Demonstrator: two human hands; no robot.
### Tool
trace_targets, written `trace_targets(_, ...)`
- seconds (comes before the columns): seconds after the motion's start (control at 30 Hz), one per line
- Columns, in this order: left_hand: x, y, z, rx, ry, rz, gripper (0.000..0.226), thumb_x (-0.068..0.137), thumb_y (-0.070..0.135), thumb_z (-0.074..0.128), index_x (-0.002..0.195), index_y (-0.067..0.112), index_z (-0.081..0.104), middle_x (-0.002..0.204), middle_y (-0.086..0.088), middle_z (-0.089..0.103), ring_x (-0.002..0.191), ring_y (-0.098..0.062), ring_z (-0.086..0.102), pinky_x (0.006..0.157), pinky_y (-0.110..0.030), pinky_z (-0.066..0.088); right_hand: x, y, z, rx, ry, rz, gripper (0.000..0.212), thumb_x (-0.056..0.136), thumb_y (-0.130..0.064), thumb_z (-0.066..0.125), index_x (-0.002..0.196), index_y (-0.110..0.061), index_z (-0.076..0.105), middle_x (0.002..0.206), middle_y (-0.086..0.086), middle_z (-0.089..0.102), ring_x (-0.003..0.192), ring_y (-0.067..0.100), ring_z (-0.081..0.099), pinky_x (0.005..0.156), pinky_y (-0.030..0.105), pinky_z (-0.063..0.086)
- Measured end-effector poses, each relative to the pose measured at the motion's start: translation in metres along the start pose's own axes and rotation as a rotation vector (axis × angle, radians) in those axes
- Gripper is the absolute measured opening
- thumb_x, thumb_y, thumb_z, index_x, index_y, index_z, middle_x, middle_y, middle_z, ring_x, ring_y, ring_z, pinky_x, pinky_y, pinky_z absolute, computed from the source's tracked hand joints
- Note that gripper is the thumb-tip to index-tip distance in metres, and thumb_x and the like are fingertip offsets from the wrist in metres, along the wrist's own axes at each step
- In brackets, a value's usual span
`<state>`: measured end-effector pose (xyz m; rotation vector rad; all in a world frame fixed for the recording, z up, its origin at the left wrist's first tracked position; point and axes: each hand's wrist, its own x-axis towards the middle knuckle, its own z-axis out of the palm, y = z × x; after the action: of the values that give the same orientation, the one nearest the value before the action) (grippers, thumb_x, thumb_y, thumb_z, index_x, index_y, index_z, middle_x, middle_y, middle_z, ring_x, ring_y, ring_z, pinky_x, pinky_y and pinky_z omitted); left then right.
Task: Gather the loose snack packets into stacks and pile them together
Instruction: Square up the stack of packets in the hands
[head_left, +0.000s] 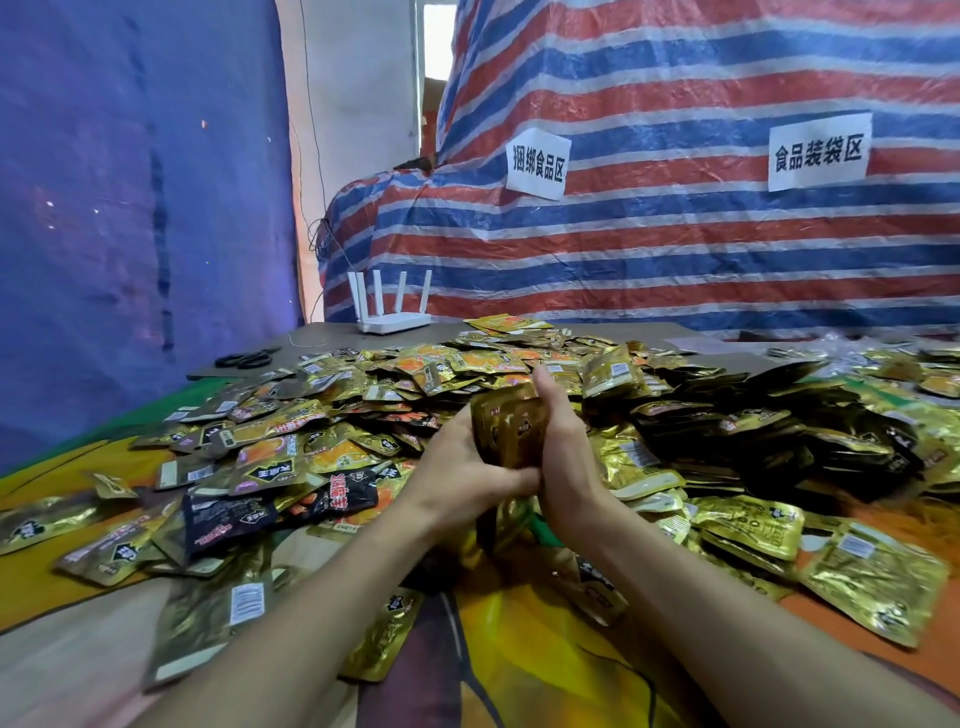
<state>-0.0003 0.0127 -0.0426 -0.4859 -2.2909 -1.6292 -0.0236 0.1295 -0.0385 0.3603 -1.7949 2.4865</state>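
Clearly the room is hung with sheeting: a blue tarpaulin (130, 208) fills the nine o'clock side, a strip of pale wall (358, 104) shows at eleven o'clock, and a red, white and blue striped tarpaulin (675, 249) covers everything from twelve to three o'clock. Two white paper signs with printed characters are stuck on the stripes, one (537, 163) near twelve o'clock and the other (819, 151) at two o'clock.

The worktop (545, 649) is covered with a bright printed cloth in yellow, orange and green. At its far left edge, about ten o'clock, black scissors (244, 359) lie flat on a grey board. Just to their right, a white router (392, 312) stands with four antennas upright.

Loose snack packets (363, 415), mostly gold foil with some black and orange ones, lie in a wide heap from eight o'clock across the middle of the worktop.

At the centre, the left hand (467, 467) grips a stack of gold packets (511, 426) from below, fingers curled round its lower edge. The right hand (563, 452) clasps the stack's right side, one digit pointing up along it, so the stack stands on edge between both hands just above the heap.

To the right, at three o'clock, rows of stacked packets (769, 431) lie on their sides, and more gold packets (878, 577) spread flat toward four o'clock.
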Motion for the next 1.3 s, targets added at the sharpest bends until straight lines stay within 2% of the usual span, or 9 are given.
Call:
trace_targets(0.2, -0.001, -0.004, 0.007, -0.115, 0.03, 0.049, 0.046, 0.06, 0.006, 0.07, 0.105, -0.003, 0.066, 0.089, -0.02, 0.069, 0.08, -0.023, 0.068, 0.072, -0.036, 0.056, 0.0, 0.002, -0.001, 0.025, -0.076, -0.007, 0.034, 0.076, -0.051, 0.06, 0.068, -0.023, 0.078, 0.079, 0.003, 0.076, 0.077, 0.016, 0.073, 0.072, 0.03, 0.057)
trace_targets(0.33, 0.001, -0.008, 0.01, -0.145, 0.08, 0.006, 0.053, 0.063, 0.01, 0.066, 0.113, 0.007, 0.049, 0.088, -0.014, 0.059, 0.067, -0.015, 0.06, 0.057, -0.032, 0.049, 0.0, -0.006, -0.003, -0.093, -0.034, -0.069, 0.027, 0.089, -0.039, 0.057, 0.081, -0.016, 0.071, 0.083, 0.002, 0.069, 0.082, 0.016, 0.062, 0.071, 0.026, 0.048)
trace_targets(0.5, -0.002, -0.007, 0.014, -0.197, 0.113, 0.022, 0.051, 0.065, 0.009, 0.063, 0.112, 0.019, 0.047, 0.093, -0.017, 0.064, 0.083, -0.034, 0.066, 0.075, -0.053, 0.054, -0.004, -0.036, -0.019, -0.455, 0.053, -0.192, 0.028, 0.101, -0.041, 0.055, 0.11, -0.015, 0.062, 0.104, -0.004, 0.065, 0.095, 0.008, 0.062, 0.073, 0.023, 0.045)
trace_targets(0.6, 0.0, -0.006, 0.014, -0.197, 0.067, 0.037, 0.045, 0.069, 0.004, 0.066, 0.107, 0.023, 0.05, 0.088, -0.001, 0.065, 0.076, -0.005, 0.067, 0.068, -0.025, 0.055, -0.016, -0.046, -0.039, -0.665, 0.092, -0.262, 0.011, 0.096, -0.029, 0.064, 0.102, -0.019, 0.064, 0.1, -0.003, 0.067, 0.093, 0.008, 0.064, 0.071, 0.02, 0.047)
trace_targets(0.67, -0.001, -0.003, 0.014, -0.164, 0.038, 0.07, 0.044, 0.07, 0.003, 0.066, 0.105, 0.023, 0.049, 0.089, -0.003, 0.063, 0.075, -0.001, 0.065, 0.068, -0.02, 0.054, -0.026, -0.05, -0.055, -0.826, 0.071, -0.303, 0.007, 0.094, -0.023, 0.067, 0.099, -0.019, 0.066, 0.097, -0.003, 0.067, 0.087, 0.006, 0.063, 0.068, 0.015, 0.045)
trace_targets(0.8, -0.007, 0.002, 0.012, -0.078, -0.013, 0.137, 0.044, 0.067, 0.01, 0.068, 0.103, 0.025, 0.048, 0.093, -0.018, 0.058, 0.083, -0.024, 0.062, 0.077, -0.043, 0.054, -0.048, -0.07, -0.092, -1.085, 0.097, -0.333, 0.008, 0.091, -0.02, 0.065, 0.097, -0.023, 0.07, 0.093, -0.011, 0.068, 0.083, 0.004, 0.063, 0.069, 0.019, 0.049)
trace_targets(0.97, 0.0, -0.014, 0.01, -0.202, 0.046, 0.035, 0.045, 0.076, -0.019, 0.069, 0.107, 0.01, 0.053, 0.09, -0.017, 0.064, 0.081, -0.025, 0.068, 0.066, -0.023, 0.057, -0.075, -0.12, -0.157, -1.599, 0.197, -0.125, 0.015, 0.085, -0.018, 0.064, 0.081, -0.031, 0.068, 0.086, -0.006, 0.071, 0.08, 0.019, 0.066, 0.072, 0.038, 0.058)
trace_targets(1.2, -0.002, -0.01, 0.005, -0.301, 0.055, -0.011, 0.054, 0.059, 0.007, 0.065, 0.106, -0.016, 0.055, 0.093, -0.029, 0.066, 0.085, -0.041, 0.064, 0.074, -0.045, 0.054, -0.1, -0.154, -0.247, -1.931, 0.263, 0.442, 0.017, 0.08, -0.012, 0.063, 0.089, -0.003, 0.074, 0.075, 0.013, 0.068, 0.069, 0.028, 0.065, 0.051, 0.024, 0.036)
trace_targets(1.3, -0.003, -0.008, 0.006, -0.291, 0.052, 0.013, 0.055, 0.058, 0.007, 0.065, 0.107, -0.016, 0.056, 0.096, -0.033, 0.065, 0.086, -0.04, 0.064, 0.076, -0.047, 0.054, -0.106, -0.143, -0.26, -1.836, 0.242, 0.422, 0.022, 0.084, -0.025, 0.075, 0.083, -0.003, 0.076, 0.081, 0.013, 0.075, 0.075, 0.024, 0.07, 0.058, 0.029, 0.049)
